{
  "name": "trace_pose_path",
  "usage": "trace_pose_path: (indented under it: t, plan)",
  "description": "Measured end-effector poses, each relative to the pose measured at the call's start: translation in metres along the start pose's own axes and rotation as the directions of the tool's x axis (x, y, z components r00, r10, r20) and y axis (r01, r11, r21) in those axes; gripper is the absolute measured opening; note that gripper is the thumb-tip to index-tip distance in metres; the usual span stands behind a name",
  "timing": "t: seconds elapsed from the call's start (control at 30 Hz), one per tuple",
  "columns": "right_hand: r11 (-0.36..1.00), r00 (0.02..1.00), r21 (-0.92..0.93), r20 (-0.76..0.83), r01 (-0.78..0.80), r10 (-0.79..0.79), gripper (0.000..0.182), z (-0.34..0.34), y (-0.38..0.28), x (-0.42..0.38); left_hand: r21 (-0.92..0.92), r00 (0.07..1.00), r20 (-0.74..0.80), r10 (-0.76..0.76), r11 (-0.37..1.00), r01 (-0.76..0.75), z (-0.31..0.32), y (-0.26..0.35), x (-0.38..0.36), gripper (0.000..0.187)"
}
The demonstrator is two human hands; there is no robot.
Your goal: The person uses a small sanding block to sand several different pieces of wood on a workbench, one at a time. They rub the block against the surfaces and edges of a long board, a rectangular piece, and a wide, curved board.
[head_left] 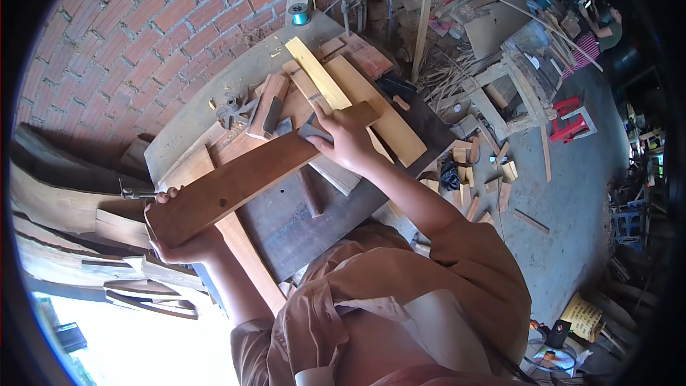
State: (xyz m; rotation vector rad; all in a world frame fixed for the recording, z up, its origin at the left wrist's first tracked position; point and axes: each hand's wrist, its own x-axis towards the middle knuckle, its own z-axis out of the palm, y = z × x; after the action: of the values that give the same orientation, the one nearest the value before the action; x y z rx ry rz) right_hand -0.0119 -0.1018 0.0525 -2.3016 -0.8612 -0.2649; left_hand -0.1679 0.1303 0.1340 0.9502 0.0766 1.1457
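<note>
A long reddish-brown wooden board (236, 184) is held at a slant above the workbench. My left hand (189, 243) grips its near left end, the fingertips curling over the far edge. Toward the other end, my right hand (341, 136) is closed around a small grey piece of sandpaper (311, 129) and presses it on the board's face. Part of the sandpaper is hidden by the fingers. Beneath the board lie a dark round stick (310, 191) and a pale plank (336, 174).
The workbench (286, 232) carries planks (389, 118), a wooden hand plane (269, 107), a metal clamp (232, 111) and a teal spool (299, 14). Brick wall (164, 21) behind. Wood offcuts (505, 196) and a red stool (569, 121) are on the floor; another person (604, 32) is far right.
</note>
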Motion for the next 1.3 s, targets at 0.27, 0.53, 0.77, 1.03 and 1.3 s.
trace_pose_path:
  t: [0.27, 0.53, 0.77, 1.03, 1.3]
  plan:
    - [0.767, 0.825, -0.325, -0.089, -0.553, 0.557, 0.060, 0.034, 0.186, -0.015, 0.027, 0.998, -0.046, 0.037, 0.999, -0.036, -0.013, -0.002, -0.005, 0.056]
    - [0.665, 0.738, -0.344, -0.147, -0.663, 0.659, 0.059, 0.041, 0.178, -0.027, 0.082, 0.971, -0.197, -0.136, 0.985, 0.154, -0.027, 0.000, 0.009, 0.060]
    - [0.694, 0.825, -0.462, -0.181, -0.552, 0.535, 0.063, 0.049, 0.181, -0.032, -0.087, 0.918, -0.180, -0.354, 0.935, 0.344, -0.051, -0.001, 0.021, 0.057]
    - [0.718, 0.854, -0.468, -0.206, -0.515, 0.478, 0.062, 0.042, 0.179, -0.035, -0.146, 0.881, -0.223, -0.417, 0.908, 0.393, -0.069, -0.011, 0.024, 0.058]
    - [0.836, 0.839, -0.117, -0.186, -0.536, 0.512, 0.062, 0.023, 0.175, -0.054, -0.416, 0.905, -0.267, -0.331, 0.887, 0.202, -0.058, -0.017, 0.026, 0.045]
